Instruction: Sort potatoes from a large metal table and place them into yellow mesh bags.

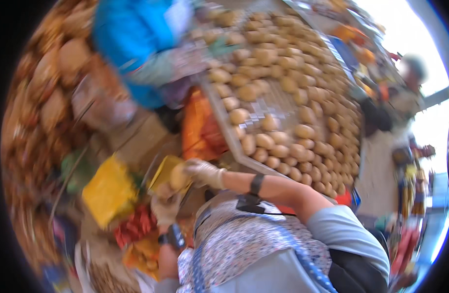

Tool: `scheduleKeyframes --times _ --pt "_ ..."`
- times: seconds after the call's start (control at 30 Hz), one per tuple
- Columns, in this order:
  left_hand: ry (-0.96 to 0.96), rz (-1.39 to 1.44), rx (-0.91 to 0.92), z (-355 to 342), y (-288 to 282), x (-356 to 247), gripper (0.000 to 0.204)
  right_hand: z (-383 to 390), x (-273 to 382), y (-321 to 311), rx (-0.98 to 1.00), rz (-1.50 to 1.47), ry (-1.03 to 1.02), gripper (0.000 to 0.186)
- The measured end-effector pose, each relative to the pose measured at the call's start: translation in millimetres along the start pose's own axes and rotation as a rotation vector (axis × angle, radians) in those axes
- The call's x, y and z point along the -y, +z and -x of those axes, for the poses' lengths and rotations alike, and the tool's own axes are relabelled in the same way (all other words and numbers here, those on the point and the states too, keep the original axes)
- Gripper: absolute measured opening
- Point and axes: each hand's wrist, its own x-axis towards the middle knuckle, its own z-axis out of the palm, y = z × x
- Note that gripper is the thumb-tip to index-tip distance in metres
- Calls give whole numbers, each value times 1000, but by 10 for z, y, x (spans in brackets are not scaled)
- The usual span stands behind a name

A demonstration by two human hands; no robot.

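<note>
My right hand (199,170), in a pale glove, grips a round tan potato (179,177) just left of the near corner of the sorting table (238,154). My left hand (164,205), also gloved, is below it, with what looks like another potato (163,190) at its fingers; blur hides its exact grip. A yellow container or bag (163,168) lies behind both hands. Many potatoes (302,132) cover the slatted table to the upper right. An orange mesh sack (197,124) hangs at the table's left side.
A co-worker in blue (126,44) reaches over the table's far left, another person (410,78) is at the far right. Filled mesh sacks (58,73) pile along the left. A folded yellow bag (107,190) and red netting (136,224) lie left of me.
</note>
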Motion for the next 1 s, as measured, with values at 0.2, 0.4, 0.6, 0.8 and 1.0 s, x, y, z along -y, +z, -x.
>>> scheduleKeyframes --times 0.2,0.4,0.6,0.8,1.0 --pt "-625 834 -485 -62 9 88 41 639 152 -1043 -287 319 -561 30" --pt "-618 846 -144 -13 583 -194 30 1341 291 -2614 -1197 978 -629 27" --pt "-538 655 118 44 1584 -572 20 1545 -69 -3343 -1344 1014 -348 66" --pt "-415 401 216 173 2503 -681 27 1272 143 -3541 -1485 1080 -346 79" --pt "-323 149 130 287 3000 -708 30 1200 589 -4083 -1325 1037 -147 52"
